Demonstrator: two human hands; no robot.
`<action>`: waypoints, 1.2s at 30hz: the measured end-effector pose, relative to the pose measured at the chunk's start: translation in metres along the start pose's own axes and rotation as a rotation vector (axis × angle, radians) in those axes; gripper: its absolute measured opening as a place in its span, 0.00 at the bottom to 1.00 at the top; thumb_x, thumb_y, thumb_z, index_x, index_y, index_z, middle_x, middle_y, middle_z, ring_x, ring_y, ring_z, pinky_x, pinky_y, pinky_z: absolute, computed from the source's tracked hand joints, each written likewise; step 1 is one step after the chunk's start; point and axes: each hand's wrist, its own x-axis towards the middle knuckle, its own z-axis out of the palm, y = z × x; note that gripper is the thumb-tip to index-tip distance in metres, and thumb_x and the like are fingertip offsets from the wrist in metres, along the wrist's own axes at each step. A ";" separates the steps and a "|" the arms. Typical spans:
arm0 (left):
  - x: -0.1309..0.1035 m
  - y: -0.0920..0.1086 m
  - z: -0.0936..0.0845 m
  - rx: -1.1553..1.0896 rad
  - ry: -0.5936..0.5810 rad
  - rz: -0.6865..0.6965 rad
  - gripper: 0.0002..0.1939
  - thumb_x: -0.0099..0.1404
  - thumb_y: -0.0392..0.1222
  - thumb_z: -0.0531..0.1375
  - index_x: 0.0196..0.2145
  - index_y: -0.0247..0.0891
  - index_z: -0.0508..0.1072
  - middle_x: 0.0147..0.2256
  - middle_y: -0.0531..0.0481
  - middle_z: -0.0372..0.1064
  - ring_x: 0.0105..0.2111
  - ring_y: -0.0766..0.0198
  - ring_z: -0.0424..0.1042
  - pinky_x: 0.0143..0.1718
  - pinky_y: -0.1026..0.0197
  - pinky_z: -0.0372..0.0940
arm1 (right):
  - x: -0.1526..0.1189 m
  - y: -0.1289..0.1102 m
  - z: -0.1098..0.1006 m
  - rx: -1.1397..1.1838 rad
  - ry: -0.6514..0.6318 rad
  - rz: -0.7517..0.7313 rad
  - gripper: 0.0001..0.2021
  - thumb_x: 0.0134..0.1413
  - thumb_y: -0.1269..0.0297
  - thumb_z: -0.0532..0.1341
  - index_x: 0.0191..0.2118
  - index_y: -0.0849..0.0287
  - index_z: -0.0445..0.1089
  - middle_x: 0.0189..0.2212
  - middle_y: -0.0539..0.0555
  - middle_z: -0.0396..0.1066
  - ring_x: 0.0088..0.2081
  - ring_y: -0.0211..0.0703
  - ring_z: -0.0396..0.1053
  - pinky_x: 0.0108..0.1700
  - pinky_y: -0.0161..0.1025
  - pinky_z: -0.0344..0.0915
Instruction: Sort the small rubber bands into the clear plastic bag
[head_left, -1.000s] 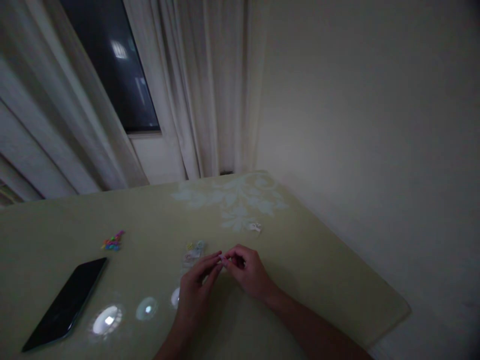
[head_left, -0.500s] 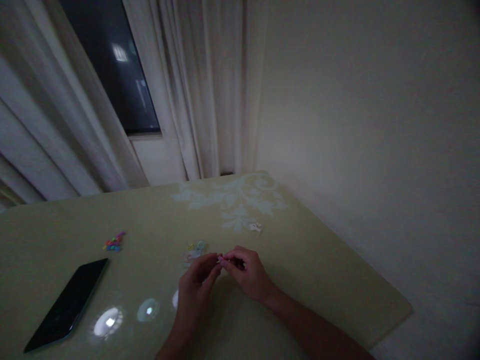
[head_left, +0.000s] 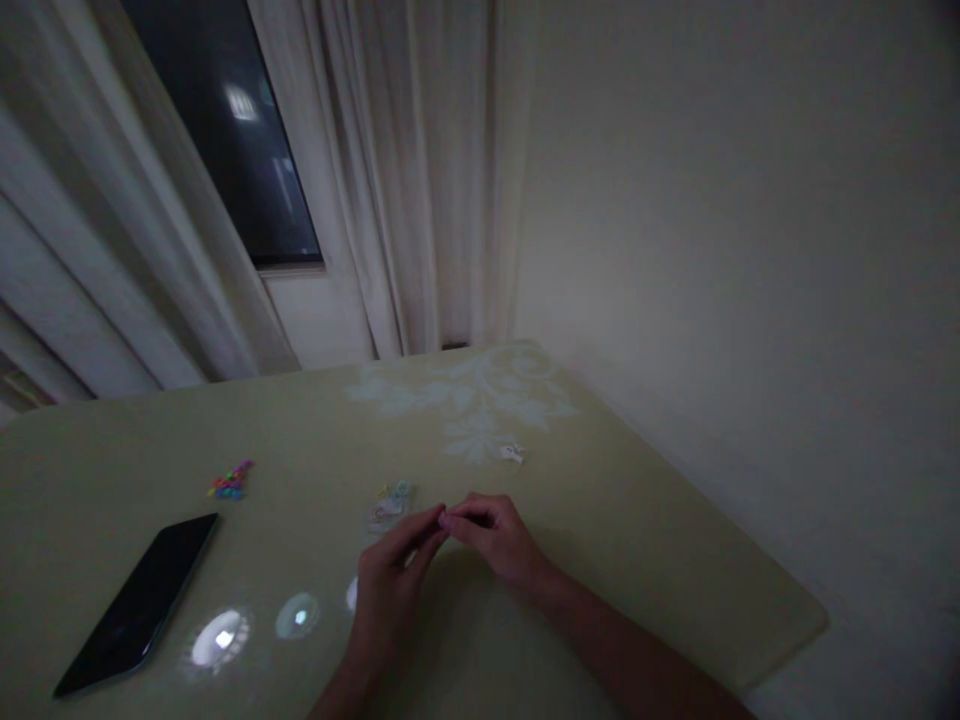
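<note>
My left hand (head_left: 397,560) and my right hand (head_left: 499,540) meet fingertip to fingertip above the table, both closed in a pinch. Whatever sits between the fingertips is almost fully covered and too small to name. Just behind my left hand lies a small clear plastic bag (head_left: 388,510) with a few little yellow, teal and red pieces in or on it. Farther off, beyond my right hand, a small white piece (head_left: 513,453) rests on the tabletop.
A glossy tabletop (head_left: 300,450) with a pale floral pattern carries everything. At the left lies a black tablet or phone (head_left: 139,605), and behind it a little heap of colourful pieces (head_left: 231,482). Curtains (head_left: 420,180) hang at the back; a wall (head_left: 712,250) borders the right.
My fingertips have drawn closer together, covering the small pinkish-red and white thing that showed between them before. Both hands stay in nearly the same place.
</note>
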 end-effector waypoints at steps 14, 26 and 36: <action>0.002 0.000 0.002 0.012 0.009 0.045 0.14 0.64 0.52 0.70 0.46 0.47 0.85 0.43 0.47 0.85 0.40 0.54 0.85 0.43 0.55 0.80 | 0.001 0.002 -0.001 0.121 -0.074 0.081 0.17 0.53 0.46 0.71 0.31 0.57 0.83 0.26 0.50 0.73 0.31 0.41 0.67 0.40 0.40 0.63; 0.002 0.005 0.003 -0.057 -0.043 0.027 0.14 0.65 0.51 0.69 0.45 0.42 0.84 0.41 0.44 0.85 0.38 0.54 0.84 0.41 0.56 0.80 | 0.000 0.000 0.000 0.175 -0.072 0.151 0.16 0.50 0.49 0.72 0.29 0.58 0.82 0.22 0.48 0.67 0.30 0.40 0.64 0.37 0.38 0.61; 0.001 0.002 0.001 0.006 -0.054 0.046 0.14 0.67 0.47 0.67 0.49 0.47 0.84 0.45 0.47 0.84 0.42 0.54 0.84 0.45 0.55 0.79 | -0.001 0.003 0.001 0.220 -0.103 0.137 0.15 0.48 0.51 0.74 0.33 0.59 0.80 0.29 0.49 0.74 0.33 0.40 0.68 0.41 0.38 0.63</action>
